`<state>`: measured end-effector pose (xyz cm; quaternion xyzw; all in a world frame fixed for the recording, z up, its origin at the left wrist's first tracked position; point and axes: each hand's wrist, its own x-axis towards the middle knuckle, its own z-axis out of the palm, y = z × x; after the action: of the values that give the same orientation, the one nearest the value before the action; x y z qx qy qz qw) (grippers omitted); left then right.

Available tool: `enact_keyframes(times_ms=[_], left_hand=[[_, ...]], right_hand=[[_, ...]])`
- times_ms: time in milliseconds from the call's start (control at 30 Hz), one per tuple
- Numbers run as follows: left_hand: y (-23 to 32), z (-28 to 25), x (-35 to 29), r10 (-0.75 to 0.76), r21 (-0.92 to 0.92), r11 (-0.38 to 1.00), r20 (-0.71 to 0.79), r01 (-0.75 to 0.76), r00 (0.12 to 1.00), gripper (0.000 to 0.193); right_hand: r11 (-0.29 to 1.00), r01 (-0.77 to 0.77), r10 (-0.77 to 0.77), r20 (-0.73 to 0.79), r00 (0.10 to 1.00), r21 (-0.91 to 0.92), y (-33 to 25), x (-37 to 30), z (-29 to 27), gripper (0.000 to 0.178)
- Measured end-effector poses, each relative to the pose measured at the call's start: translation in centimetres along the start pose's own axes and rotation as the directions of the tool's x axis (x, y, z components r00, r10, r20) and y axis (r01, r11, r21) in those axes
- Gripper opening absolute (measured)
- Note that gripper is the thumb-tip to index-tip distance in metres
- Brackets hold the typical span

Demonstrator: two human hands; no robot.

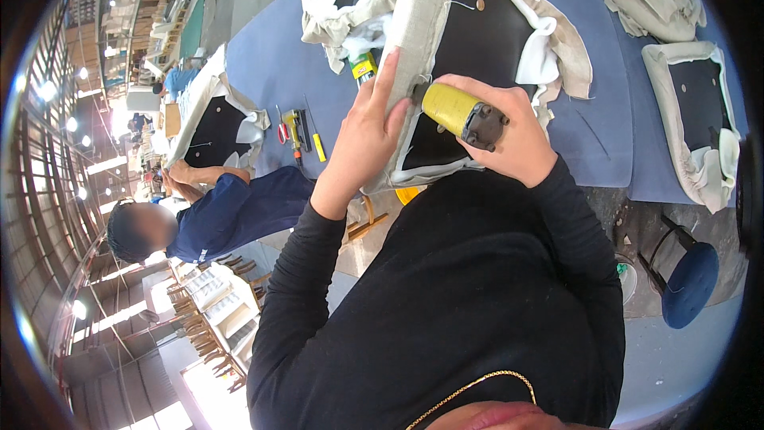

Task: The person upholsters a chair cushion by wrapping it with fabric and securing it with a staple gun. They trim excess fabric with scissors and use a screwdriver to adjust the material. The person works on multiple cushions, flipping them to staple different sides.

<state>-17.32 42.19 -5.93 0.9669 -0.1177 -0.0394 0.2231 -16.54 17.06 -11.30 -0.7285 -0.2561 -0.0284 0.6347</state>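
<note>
In front of me lies an upholstered panel with a beige fabric border [422, 12] and a black backing [485, 40]; white padding [538, 56] pokes out along its far side. My right hand [521, 135] is wrapped round a yellow staple gun [448, 108] with a dark end cap. The gun's dark nose meets the inner edge of the border, close to my left fingertips. My left hand [362, 143] lies on the fabric border, index finger stretched along it and thumb apart. The fingers farther under the hand are partly hidden.
On the blue table [270, 64] to the left lie red-handled scissors [282, 132], another staple gun [300, 129] and a yellow-handled screwdriver [319, 148]. A person [231, 211] works there on a similar panel [211, 131]. Another panel [672, 99] rests at right, above a blue stool [691, 285].
</note>
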Motion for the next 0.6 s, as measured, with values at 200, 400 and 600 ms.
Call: enact_keyframes(times_ms=[200, 400, 600], left_hand=[[-0.1, -0.2, -0.3, -0.019, 0.013, 1.000, 0.011, 0.019, 1.000, 0.094], [-0.1, -0.4, -0.4, -0.020, -0.013, 1.000, 0.039, 0.021, 0.999, 0.100], [-0.1, -0.9, -0.1, 0.009, -0.033, 0.999, 0.053, -0.008, 0.999, 0.104]], right_hand=[[0.996, 0.088, -0.088, -0.006, 0.996, -0.016, 0.0, 0.1, 1.0, 0.073], [0.996, 0.076, -0.078, 0.032, 0.996, 0.034, -0.1, 0.6, 1.1, 0.068], [0.995, -0.029, 0.016, 0.129, 0.992, 0.100, -0.8, 0.3, 1.8, 0.061]])
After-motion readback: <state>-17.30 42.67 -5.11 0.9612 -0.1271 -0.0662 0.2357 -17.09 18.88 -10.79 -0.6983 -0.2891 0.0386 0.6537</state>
